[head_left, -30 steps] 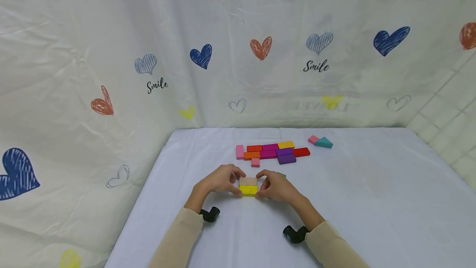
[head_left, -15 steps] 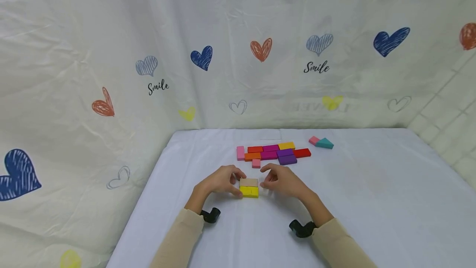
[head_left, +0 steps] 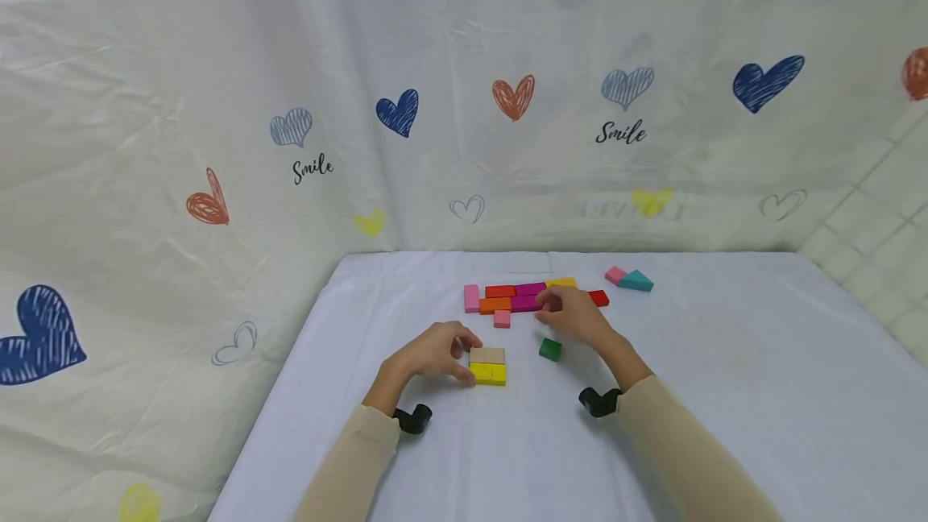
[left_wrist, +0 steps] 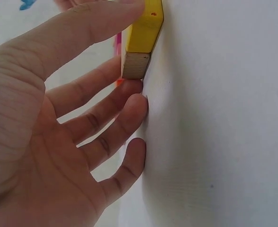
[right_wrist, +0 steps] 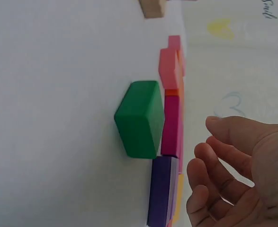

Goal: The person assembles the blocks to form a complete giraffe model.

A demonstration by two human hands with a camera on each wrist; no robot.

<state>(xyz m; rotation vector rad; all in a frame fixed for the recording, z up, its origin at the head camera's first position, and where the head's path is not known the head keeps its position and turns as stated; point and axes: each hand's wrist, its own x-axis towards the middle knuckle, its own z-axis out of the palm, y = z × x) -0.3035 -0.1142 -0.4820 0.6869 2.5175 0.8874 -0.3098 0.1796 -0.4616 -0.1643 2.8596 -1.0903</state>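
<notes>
Yellow rectangular block [head_left: 488, 374] and bare-wood rectangular block [head_left: 487, 355] lie edge to edge on the white-clothed worktop [head_left: 500, 457], the wooden one on the far side. The left hand [head_left: 432, 349] holds this pair at its left end, thumb on the yellow block, index finger curled behind the wooden one. The right hand [head_left: 576, 316] hangs over the right part of a flat cluster, its fingers loosely bent around nothing. From the head view it covers the purple rectangular blocks [right_wrist: 160, 191] — the right wrist view shows them lying beside a magenta rectangular block [head_left: 525, 304].

Between the pair and the right hand, a small green block [head_left: 550, 349] lies by itself. The cluster also includes an orange rectangular block [head_left: 495, 305], a small pink square block [head_left: 502, 319] at the near edge and a pink rectangular block [head_left: 471, 298] at the left end. Farther right, a teal triangular block [head_left: 635, 281] lies just beside another pink block [head_left: 615, 275]. Behind stands a white curtain [head_left: 464, 22] printed with hearts.
</notes>
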